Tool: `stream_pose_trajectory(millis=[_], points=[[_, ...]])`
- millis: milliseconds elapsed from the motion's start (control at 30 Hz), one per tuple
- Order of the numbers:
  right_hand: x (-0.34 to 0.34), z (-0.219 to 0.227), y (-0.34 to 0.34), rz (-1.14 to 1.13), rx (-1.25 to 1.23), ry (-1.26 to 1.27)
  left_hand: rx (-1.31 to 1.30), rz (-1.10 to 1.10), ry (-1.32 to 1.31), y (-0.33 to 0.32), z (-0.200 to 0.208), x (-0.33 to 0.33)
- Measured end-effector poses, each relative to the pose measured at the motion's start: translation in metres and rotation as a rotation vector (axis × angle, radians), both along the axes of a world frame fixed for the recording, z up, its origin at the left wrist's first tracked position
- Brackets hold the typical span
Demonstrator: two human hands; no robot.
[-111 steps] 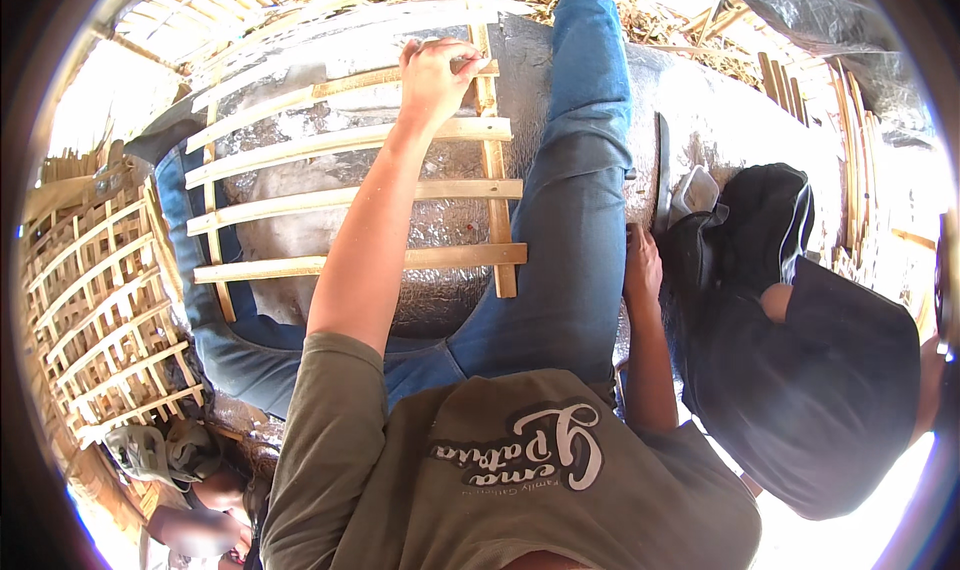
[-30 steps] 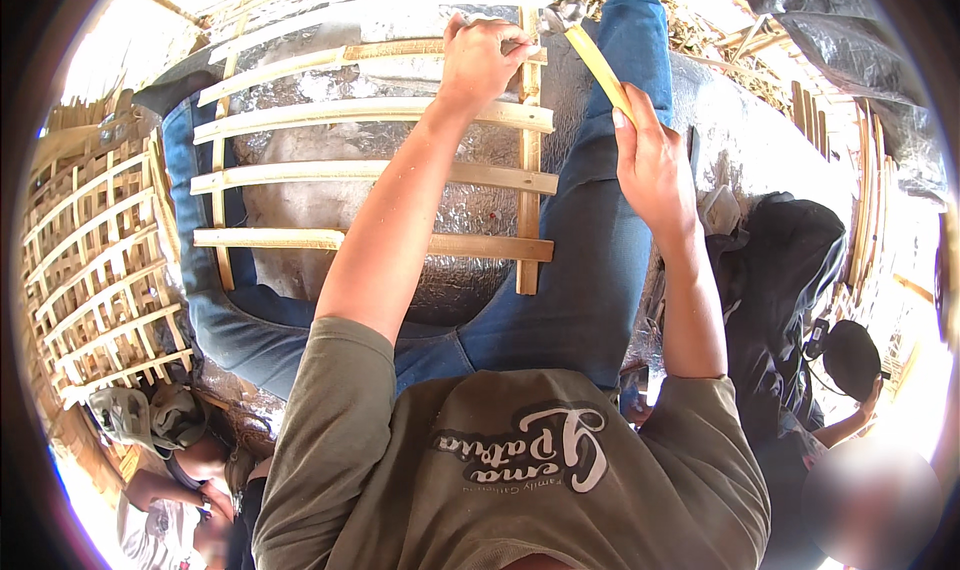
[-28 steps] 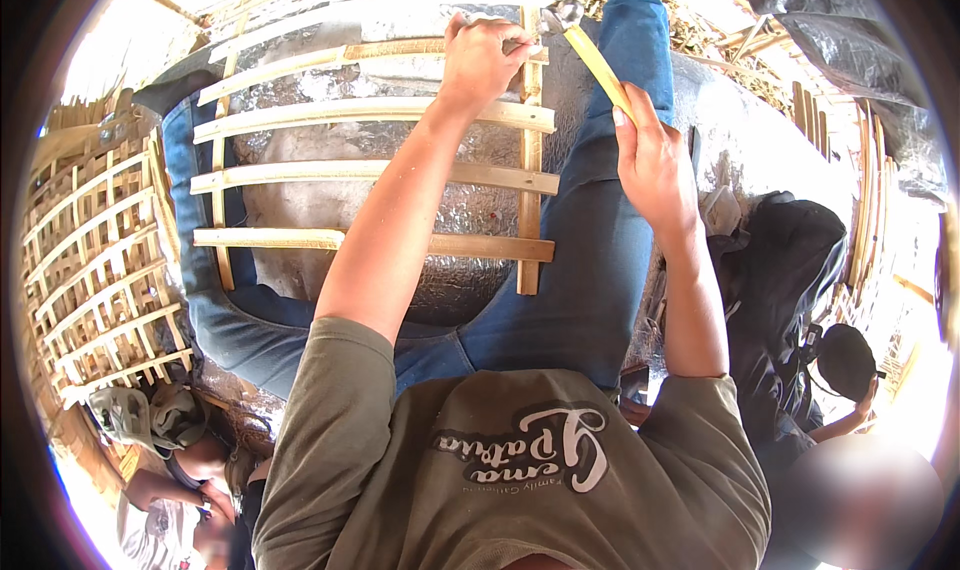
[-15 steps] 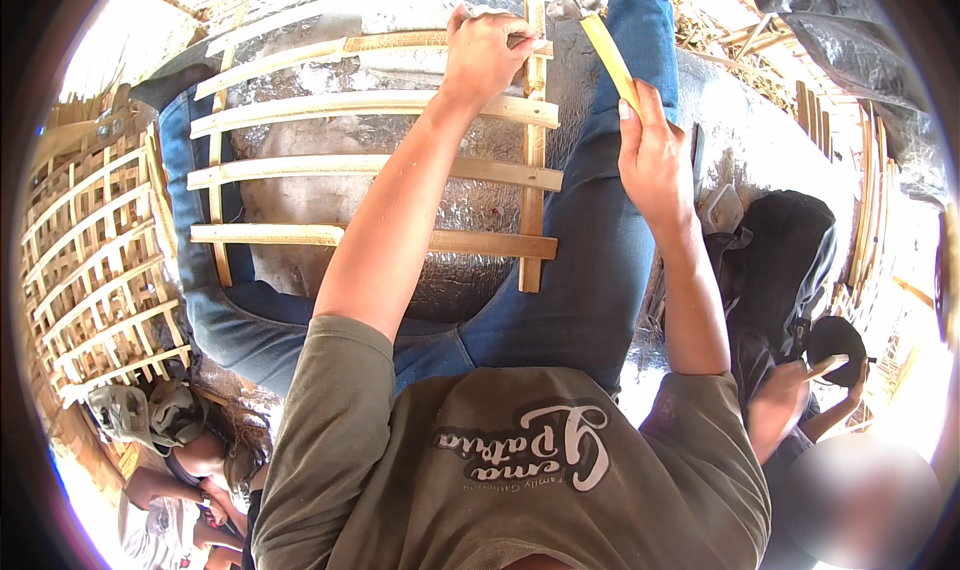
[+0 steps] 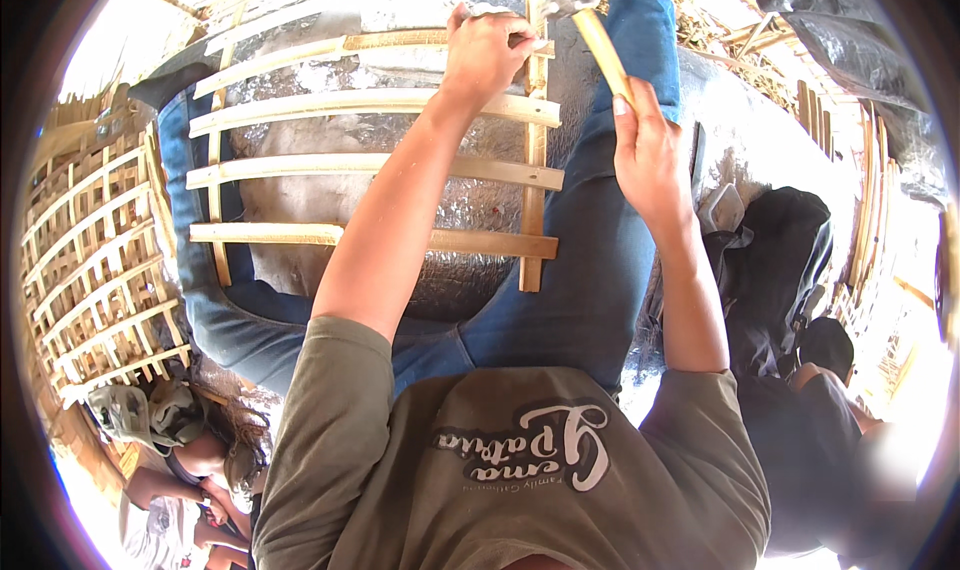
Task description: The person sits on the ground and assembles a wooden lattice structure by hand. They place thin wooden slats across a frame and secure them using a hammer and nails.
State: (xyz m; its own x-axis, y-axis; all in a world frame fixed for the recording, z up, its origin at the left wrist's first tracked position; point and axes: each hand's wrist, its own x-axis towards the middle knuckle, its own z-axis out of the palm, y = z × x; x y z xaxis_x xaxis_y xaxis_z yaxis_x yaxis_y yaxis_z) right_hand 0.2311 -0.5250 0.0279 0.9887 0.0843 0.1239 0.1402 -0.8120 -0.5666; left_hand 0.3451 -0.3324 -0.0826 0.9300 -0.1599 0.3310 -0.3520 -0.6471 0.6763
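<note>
My right hand (image 5: 650, 150) grips the yellow handle of a hammer (image 5: 600, 52), its metal head raised close to the right upright of a bamboo frame. My left hand (image 5: 485, 55) is closed in a pinch over the end of a bamboo slat (image 5: 400, 42), where it crosses the upright strip (image 5: 533, 200); whatever its fingertips hold is too small to make out. Several more slats (image 5: 375, 168) lie across the two uprights below that one. The frame rests between my legs, in blue jeans (image 5: 580, 260).
A woven bamboo lattice (image 5: 100, 265) stands at the left. Two people sit nearby, one at lower left (image 5: 165, 500), another in dark clothes at lower right (image 5: 810, 460). A black bag (image 5: 780, 260) lies right of my leg. Silvery sheeting (image 5: 300, 190) spreads under the frame.
The hammer head has shifted slightly left, toward the upright, with my right hand. My left hand stays put. The person at lower right has moved, and the dark round item there has shifted.
</note>
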Motion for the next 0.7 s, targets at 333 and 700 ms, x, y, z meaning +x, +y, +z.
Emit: stream_pose_trajectory(millis=[333, 700], points=[[0.008, 0.017, 0.002, -0.009, 0.048, -0.048, 0.011, 0.025, -0.045, -0.002, -0.005, -0.001], [0.014, 0.023, -0.015, -0.082, 0.032, 0.158, -0.008, 0.023, -0.031, -0.002, -0.005, -0.001]])
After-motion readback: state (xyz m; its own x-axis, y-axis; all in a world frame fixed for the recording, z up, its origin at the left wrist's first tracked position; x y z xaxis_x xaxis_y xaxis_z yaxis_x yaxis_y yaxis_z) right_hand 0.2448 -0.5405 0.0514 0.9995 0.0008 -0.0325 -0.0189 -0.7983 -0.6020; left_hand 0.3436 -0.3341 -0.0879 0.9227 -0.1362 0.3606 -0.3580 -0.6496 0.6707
